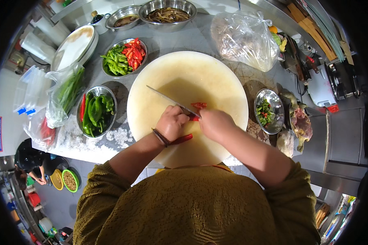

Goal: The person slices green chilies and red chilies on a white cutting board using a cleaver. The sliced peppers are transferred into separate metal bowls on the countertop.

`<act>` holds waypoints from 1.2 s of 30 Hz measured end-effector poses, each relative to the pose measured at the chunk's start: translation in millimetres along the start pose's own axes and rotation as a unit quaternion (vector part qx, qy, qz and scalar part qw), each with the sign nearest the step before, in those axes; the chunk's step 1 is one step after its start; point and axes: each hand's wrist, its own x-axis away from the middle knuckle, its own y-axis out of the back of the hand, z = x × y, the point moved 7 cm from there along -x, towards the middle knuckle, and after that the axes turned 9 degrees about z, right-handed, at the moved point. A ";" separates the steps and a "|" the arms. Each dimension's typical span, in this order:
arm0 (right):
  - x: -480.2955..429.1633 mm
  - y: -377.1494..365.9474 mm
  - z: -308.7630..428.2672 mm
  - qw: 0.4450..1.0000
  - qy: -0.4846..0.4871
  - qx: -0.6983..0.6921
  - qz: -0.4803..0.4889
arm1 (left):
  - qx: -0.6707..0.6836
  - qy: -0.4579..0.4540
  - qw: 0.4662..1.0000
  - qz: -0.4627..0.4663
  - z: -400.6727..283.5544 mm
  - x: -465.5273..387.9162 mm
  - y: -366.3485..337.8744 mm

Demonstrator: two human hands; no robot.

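Observation:
A round pale cutting board (187, 70) lies before me. My right hand (216, 125) is closed around the handle end of a knife (162, 95), whose blade points up and to the left across the board. My left hand (173, 123), with a beaded bracelet at the wrist, has its fingers bent beside the blade, pressing on a red chili pepper (193, 118) that shows between my hands. Cut red chili pieces (199, 105) lie just beyond the blade. Another length of red chili (182, 139) rests on the board below my left hand.
Left stand metal bowls of green peppers (95, 111) and of cut green and red peppers (119, 61), bagged greens (68, 88) and stacked plates (75, 46). Right are a bowl of trimmings (265, 113), raw meat (301, 121) and a filled plastic bag (243, 39). A person (30, 159) crouches at far left.

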 end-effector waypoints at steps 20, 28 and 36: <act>45.2 -3.2 -14.6 0.999 -0.023 -0.006 0.037 | 0.016 0.003 1.000 0.004 3.9 9.0 6.6; 0.2 -3.6 12.8 1.000 -0.004 0.009 0.019 | 0.022 -0.009 1.000 0.000 1.5 6.6 6.2; 37.5 28.2 -20.8 0.995 -0.044 -0.082 -0.040 | -0.003 0.059 0.998 -0.007 10.0 18.3 16.4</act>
